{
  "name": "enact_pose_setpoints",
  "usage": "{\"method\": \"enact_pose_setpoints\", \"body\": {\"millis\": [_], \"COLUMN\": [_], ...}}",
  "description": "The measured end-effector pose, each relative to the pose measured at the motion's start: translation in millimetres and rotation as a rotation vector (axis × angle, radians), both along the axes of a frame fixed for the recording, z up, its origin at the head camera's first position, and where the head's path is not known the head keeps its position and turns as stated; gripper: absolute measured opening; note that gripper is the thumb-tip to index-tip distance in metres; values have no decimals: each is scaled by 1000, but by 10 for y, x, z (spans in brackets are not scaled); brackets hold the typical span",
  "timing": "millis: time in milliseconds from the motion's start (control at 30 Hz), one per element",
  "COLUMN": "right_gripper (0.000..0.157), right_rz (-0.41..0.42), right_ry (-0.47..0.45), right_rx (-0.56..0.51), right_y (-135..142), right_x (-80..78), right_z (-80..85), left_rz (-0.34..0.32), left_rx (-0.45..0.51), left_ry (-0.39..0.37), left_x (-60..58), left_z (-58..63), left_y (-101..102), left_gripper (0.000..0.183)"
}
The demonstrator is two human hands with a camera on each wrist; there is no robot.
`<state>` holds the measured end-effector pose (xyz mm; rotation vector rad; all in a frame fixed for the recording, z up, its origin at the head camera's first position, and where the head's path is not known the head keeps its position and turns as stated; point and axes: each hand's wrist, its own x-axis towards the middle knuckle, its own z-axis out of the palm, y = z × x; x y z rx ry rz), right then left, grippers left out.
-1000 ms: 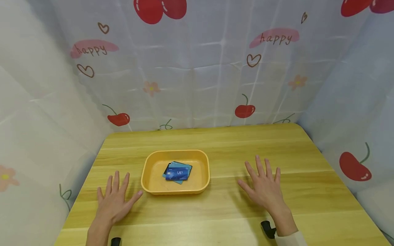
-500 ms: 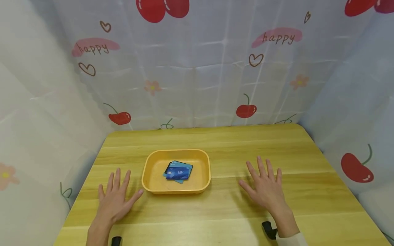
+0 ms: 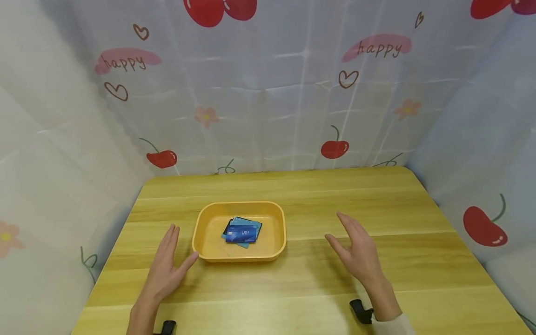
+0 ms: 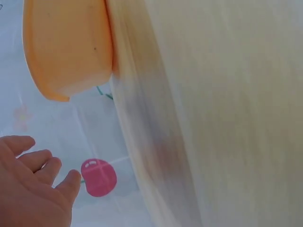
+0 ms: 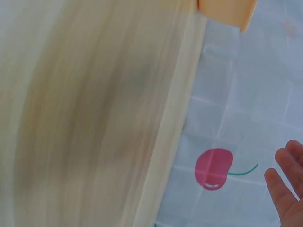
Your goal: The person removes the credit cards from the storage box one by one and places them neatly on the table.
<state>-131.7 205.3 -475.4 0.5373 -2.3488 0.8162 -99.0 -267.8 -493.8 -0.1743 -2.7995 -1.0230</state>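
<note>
A shallow yellow plastic tray (image 3: 276, 232) sits left of the table's middle. Inside it lies a small fanned pile of cards, topped by a dark blue card (image 3: 240, 234) marked VIP over lighter blue ones. My left hand (image 3: 164, 269) hovers just left of the tray, fingers straight and together, with the thumb pointing at the near left corner. To the tray's right, a wider gap away, my right hand (image 3: 359, 253) is turned palm inward, its fingers extended and holding nothing. Both wrist views show the tray's outer wall (image 4: 71, 45) and relaxed, bare fingers.
The light wooden table (image 3: 268, 298) carries the tray. White curtains (image 3: 268, 107) printed with cherries, hearts and flowers enclose it at the back and both sides. A black wrist mount (image 3: 361, 311) shows under the right wrist, another (image 3: 168, 327) by the left.
Both hands have rotated from palms down with fingers spread to palms facing inward with fingers together. The tray and cards stay in place; the head view shifts slightly.
</note>
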Motion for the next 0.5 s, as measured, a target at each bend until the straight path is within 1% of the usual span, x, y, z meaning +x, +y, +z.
{"method": "enact_pose_setpoints", "body": {"millis": [67,167,300,400,500], "right_gripper": [64,62,62,61,60], "right_rz": [21,54,100,142,172], "right_ry": [23,16,-31,-65,-85], "right_rx": [-39,-81,-112,-135,-159], "right_y": [-52,-143,-282,-398,-512], "right_x": [-18,-35,-54,-51,-41], "right_z": [15,36,49,35,8], "left_rz": [-5,-16,-14,-3,-1], "left_rx": [50,83,110,135,140], "left_ry": [-16,-51,-83,-91,-110], "left_x": [-21,-47,-61,-59,-59], "left_z": [5,17,24,17,8], "left_y": [40,87,120,134,155], "left_gripper": [91,93,95,97,101]}}
